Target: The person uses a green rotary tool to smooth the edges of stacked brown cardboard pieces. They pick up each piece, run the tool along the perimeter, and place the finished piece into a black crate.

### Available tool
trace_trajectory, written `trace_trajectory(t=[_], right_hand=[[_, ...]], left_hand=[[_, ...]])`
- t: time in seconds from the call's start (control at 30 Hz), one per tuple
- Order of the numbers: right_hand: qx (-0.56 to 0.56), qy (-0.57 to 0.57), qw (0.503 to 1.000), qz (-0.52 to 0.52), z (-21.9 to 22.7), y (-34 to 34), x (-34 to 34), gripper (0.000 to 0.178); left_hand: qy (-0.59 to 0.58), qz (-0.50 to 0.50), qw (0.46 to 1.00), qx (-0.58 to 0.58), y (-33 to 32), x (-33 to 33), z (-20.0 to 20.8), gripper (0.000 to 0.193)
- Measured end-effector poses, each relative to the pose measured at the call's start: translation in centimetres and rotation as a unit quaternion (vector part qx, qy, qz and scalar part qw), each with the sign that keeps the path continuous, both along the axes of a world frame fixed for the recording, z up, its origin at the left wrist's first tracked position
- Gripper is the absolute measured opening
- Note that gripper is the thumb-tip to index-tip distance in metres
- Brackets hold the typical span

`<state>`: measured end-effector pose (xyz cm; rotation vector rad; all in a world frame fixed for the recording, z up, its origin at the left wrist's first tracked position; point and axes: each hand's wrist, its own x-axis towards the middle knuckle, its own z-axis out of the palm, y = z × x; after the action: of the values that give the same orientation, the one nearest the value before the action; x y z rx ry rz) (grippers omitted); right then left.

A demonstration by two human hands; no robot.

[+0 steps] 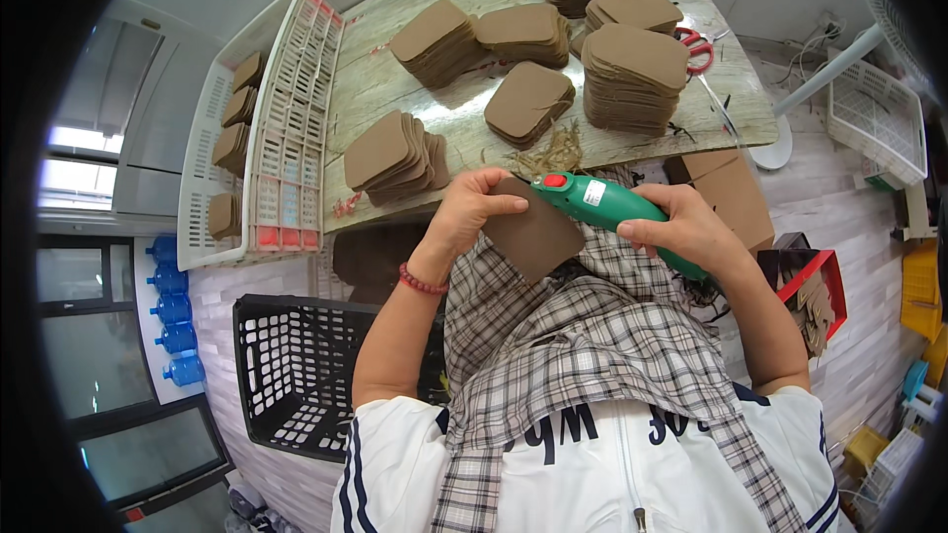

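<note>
My left hand (472,215) pinches a brown, round-cornered flat piece (533,235) by its upper left edge, above my lap. The piece hangs tilted; whether it is leather or cloth I cannot tell. My right hand (688,227) is wrapped round a green handheld power tool (610,201) with a red button. Its narrow dark tip points left and meets the top edge of the piece. Just beyond, on the table's near edge, lies a small heap of thin trimmings (553,153). A short stack of like brown pieces (530,104) sits behind it.
Taller stacks (635,79) and red-handled scissors (697,51) lie on the table (454,123). White crates (286,128) with more pieces stand left. A black crate (296,365) is on the floor left; a cardboard box (731,199) and a red-rimmed box (815,286) are right.
</note>
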<state>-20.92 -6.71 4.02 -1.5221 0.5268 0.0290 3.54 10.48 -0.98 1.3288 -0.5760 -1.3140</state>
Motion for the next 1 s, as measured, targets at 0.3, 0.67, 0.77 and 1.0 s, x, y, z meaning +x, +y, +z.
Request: trace_trajectory(t=[0.3,0.67,0.77,1.0], right_hand=[[0.014,-0.034,0.995,-0.09,-0.5,0.4,0.7,0.03],[0.027,-0.024,0.989,-0.141,-2.6,0.7,-1.4,0.025],[0.001,-0.021,0.989,-0.148,-3.0,0.8,-1.3,0.027],[0.002,-0.025,0.986,-0.167,-3.5,1.0,-1.6,0.027]], left_hand=[[-0.104,0.261,0.952,-0.122,3.2,5.5,4.5,0.022],[-0.856,0.207,0.472,0.039,-0.4,7.6,3.0,0.054],[-0.823,0.115,0.553,0.062,-6.2,4.3,0.3,0.055],[-0.723,0.183,0.665,0.039,-10.0,3.5,-6.4,0.054]])
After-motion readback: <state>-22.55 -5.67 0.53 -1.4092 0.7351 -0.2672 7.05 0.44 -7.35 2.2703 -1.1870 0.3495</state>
